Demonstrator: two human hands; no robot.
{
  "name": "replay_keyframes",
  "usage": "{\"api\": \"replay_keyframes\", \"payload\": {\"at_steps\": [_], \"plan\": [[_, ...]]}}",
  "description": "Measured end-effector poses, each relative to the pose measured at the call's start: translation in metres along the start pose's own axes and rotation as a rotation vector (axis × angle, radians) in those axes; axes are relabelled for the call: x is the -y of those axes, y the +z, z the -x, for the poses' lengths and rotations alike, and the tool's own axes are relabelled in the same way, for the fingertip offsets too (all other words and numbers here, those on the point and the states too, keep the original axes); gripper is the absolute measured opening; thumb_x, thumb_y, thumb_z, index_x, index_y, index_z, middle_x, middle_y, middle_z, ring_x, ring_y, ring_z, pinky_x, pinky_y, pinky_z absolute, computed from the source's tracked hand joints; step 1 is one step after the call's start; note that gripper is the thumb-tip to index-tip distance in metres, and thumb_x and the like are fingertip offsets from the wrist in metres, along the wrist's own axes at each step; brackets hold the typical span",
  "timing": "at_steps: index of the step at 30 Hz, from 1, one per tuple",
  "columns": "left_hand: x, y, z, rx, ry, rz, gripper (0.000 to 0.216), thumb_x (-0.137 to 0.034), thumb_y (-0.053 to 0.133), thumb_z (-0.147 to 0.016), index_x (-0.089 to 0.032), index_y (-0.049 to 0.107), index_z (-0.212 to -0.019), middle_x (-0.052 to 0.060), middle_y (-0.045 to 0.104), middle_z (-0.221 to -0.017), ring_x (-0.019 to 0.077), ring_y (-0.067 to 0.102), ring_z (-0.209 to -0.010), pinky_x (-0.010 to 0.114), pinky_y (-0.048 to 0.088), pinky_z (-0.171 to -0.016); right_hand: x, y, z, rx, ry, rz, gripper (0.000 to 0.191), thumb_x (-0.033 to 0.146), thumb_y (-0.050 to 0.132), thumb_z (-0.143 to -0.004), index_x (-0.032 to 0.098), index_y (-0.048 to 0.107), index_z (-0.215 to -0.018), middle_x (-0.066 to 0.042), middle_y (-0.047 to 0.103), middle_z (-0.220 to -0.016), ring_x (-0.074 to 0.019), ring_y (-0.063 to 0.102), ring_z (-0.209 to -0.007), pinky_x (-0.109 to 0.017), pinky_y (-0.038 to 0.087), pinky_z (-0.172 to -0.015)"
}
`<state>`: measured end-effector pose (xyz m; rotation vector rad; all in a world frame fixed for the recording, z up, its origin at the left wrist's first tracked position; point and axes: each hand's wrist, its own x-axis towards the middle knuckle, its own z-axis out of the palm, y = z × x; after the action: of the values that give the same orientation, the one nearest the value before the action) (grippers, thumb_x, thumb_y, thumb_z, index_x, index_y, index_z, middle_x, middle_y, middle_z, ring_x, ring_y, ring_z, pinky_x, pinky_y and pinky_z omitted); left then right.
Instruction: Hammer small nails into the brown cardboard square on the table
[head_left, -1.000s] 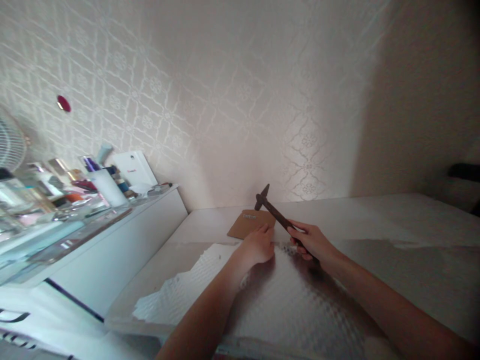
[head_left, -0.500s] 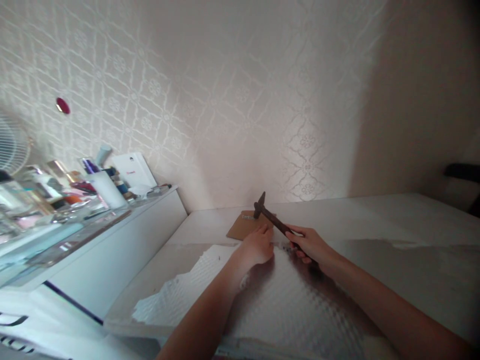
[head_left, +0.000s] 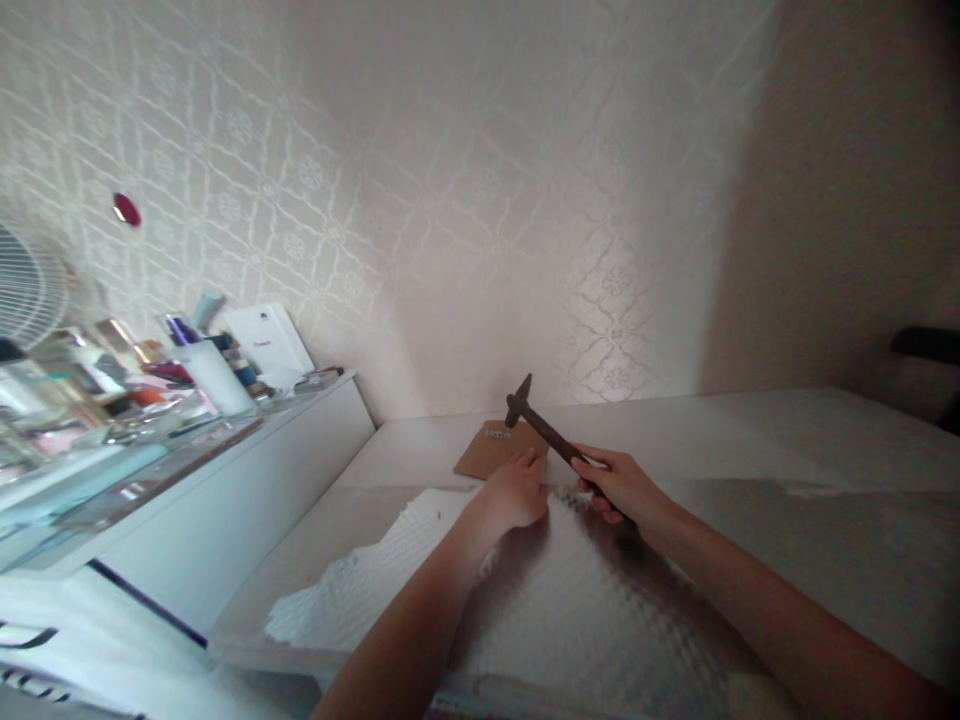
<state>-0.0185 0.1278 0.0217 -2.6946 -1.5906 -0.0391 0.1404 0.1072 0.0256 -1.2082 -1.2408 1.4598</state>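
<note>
My right hand [head_left: 613, 484] is wrapped round the handle of a dark hammer [head_left: 551, 432]. The hammer's head is over the far edge of a flat brown piece [head_left: 480, 456], which looks like leather or card. A row of small pale letters runs along that piece near its far side; they are too blurred to read surely. My left hand [head_left: 517, 490] lies with its fingers stretched out on the near right part of the brown piece. Under both forearms is a white, bubbly-textured sheet [head_left: 375, 575] with a ragged left edge.
The white tabletop [head_left: 750, 430] meets a patterned wall behind. To the left stands a white cabinet [head_left: 247, 500] crowded with bottles, tubes and a white box [head_left: 268, 338]. A fan [head_left: 28, 285] is at the far left.
The hammer's head has risen slightly from the brown piece, uncovering more of the letters. My left hand stays in the same place.
</note>
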Motion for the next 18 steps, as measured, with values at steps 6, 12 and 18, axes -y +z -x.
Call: {"api": "replay_keyframes", "payload": {"at_steps": [6, 12, 18], "plan": [[0.0003, 0.0009, 0.0, -0.01, 0.003, -0.006, 0.052, -0.023, 0.032, -0.079, -0.004, 0.031, -0.127, 0.016, 0.033, -0.132, 0.0202, 0.03, -0.122, 0.029, 0.022, -0.101, -0.003, -0.0006, -0.0016, -0.003, 0.022, 0.023, 0.042, 0.029, 0.049, -0.077, 0.025, 0.048, -0.119, 0.007, 0.039, -0.052, -0.0012, 0.029, -0.032, -0.014, 0.016, -0.03], [0.001, 0.0012, 0.0, -0.003, 0.013, -0.012, 0.049, -0.023, 0.032, -0.079, -0.008, 0.034, -0.126, 0.013, 0.032, -0.134, 0.0207, 0.028, -0.123, 0.031, 0.021, -0.101, -0.0031, -0.0021, -0.0027, -0.007, -0.013, -0.032, 0.042, 0.029, 0.05, -0.077, 0.025, 0.048, -0.119, 0.006, 0.04, -0.054, -0.0012, 0.029, -0.033, -0.014, 0.017, -0.03], [0.0006, 0.0011, -0.0004, 0.01, -0.001, -0.003, 0.051, -0.023, 0.032, -0.079, -0.006, 0.031, -0.127, 0.014, 0.031, -0.134, 0.021, 0.028, -0.123, 0.032, 0.022, -0.101, -0.002, -0.0016, -0.0024, -0.001, 0.035, -0.01, 0.042, 0.028, 0.05, -0.077, 0.023, 0.048, -0.119, 0.006, 0.039, -0.052, -0.0014, 0.03, -0.032, -0.014, 0.017, -0.03]]}}
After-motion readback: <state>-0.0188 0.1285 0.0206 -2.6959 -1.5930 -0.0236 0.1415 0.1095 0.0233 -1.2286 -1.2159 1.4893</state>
